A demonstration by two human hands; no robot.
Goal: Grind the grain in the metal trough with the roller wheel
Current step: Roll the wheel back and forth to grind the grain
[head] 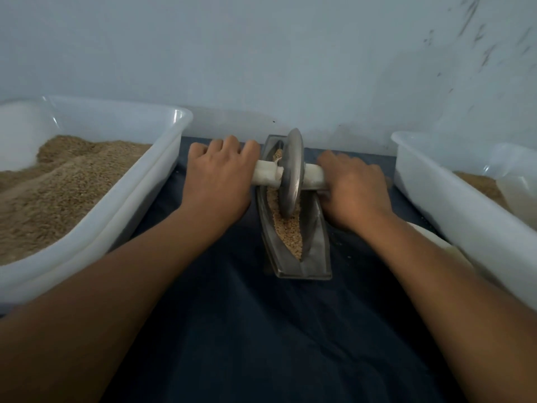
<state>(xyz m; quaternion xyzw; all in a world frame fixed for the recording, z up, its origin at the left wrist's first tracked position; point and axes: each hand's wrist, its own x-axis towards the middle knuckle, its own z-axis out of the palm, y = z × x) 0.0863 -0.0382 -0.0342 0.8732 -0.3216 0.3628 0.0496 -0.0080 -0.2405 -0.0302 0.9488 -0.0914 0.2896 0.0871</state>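
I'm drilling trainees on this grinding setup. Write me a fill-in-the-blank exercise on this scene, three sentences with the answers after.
1. The roller wheel stands inside the metal ____, on the grain.
2. The left hand and the right hand each grip one end of the white ____ that runs through the wheel.
3. The big white tub on the person's left is partly filled with ____.

Missing words: trough; handle; grain

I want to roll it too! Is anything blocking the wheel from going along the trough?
Nothing visible does. The roller wheel sits in the metal trough, and only grain lies ahead of it.
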